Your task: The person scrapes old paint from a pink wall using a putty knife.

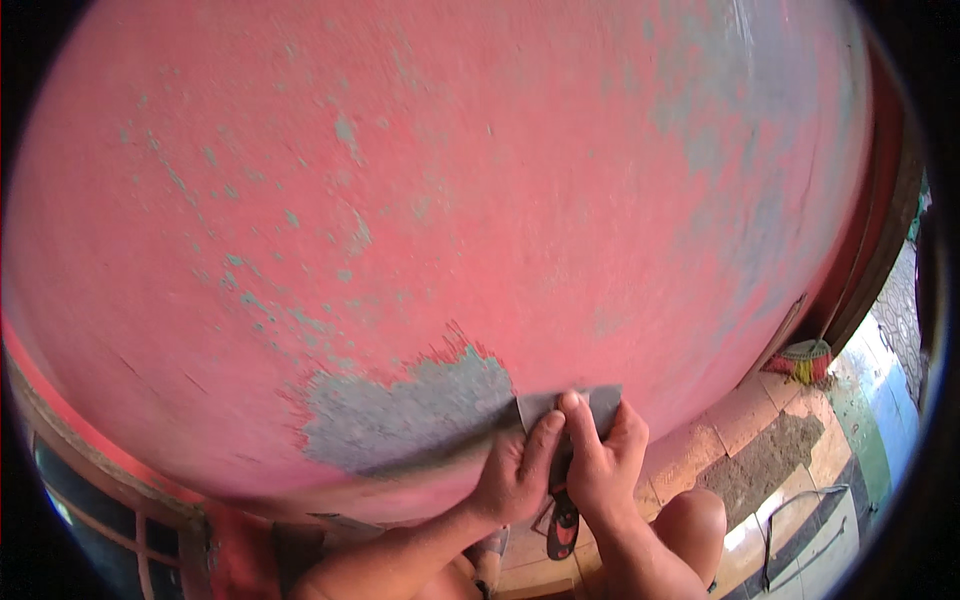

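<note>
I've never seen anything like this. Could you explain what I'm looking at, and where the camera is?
There's no machine here: these are a person's own bare hands. The camera is worn on the head and looks down; its very wide lens bends straight edges, so the wall seems to bulge. The left hand and right hand together hold a scraper, thumbs on its flat blade. The wall is mostly pinkish red, with a bare-looking grey patch just left of the blade. Below, on the tiled floor, lies some brownish dirt, and a broom head is over at the right.
</note>
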The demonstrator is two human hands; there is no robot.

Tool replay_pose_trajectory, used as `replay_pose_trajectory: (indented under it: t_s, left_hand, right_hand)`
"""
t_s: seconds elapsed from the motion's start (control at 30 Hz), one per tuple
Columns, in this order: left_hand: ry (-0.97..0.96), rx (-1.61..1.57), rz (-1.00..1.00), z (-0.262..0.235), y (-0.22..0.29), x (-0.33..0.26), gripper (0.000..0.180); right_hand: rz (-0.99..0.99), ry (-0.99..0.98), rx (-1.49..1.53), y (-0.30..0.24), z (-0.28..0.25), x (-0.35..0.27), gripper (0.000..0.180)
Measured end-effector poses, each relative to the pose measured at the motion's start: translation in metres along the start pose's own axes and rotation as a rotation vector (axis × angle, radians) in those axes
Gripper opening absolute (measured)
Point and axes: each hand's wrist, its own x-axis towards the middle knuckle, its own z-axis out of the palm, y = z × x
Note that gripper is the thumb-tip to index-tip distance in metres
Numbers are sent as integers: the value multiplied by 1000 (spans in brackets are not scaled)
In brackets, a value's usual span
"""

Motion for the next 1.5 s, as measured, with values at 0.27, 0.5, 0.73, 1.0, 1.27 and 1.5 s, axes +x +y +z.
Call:
replay_pose_trajectory:
  t_s: [0.27,0.5,0.73,1.0,1.27,1.5]
  left_hand:
    - [-22,-24,-88,-2,-3,0,38]
    - [-52,68,-71,-3,6,6,39]
    - [114,85,173,6,-12,6,40]
    - [196,48,155,15,2,5,47]
    - [140,50,133,9,2,7,42]
    - [14,320,216,-20,-9,-1,41]
  right_hand:
    - [36,-38,34,-6,-1,5,20]
    - [35,-26,-89,-13,-4,10,21]
    - [33,-32,-40,2,-2,3,18]
    - [-2,-6,39,2,4,4,20]
    - [-1,-7,75,-1,9,0,20]
    - [166,-101,132,7,1,-9,20]
